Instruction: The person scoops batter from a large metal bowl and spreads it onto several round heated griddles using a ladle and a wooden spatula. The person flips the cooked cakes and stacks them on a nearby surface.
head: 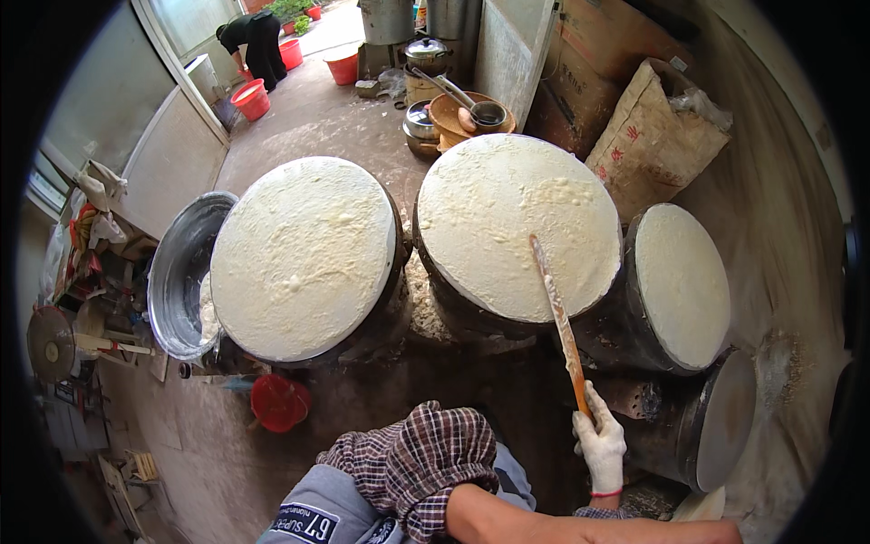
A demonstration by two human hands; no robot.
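My right hand [599,438], in a white knit glove, grips the lower end of a long wooden stick [561,319] smeared with batter. The stick's far tip lies over the pale batter layer [496,197] on the middle round griddle; I cannot tell whether it touches. A similar layer [292,265] covers the griddle on the left, and another [685,285] the one on the right. Farther right, a round griddle [727,421] shows a bare grey plate. My left forearm crosses the bottom of the view, out of a plaid sleeve; the left hand is out of view.
A metal basin [180,272] with dough in it stands left of the griddles. On the floor below sits a red bucket [280,402]. A paper sack [656,136], lidded pots [423,122] and a wicker basket [445,112] stand behind. A person [255,44] bends over red buckets [251,100] near the doorway.
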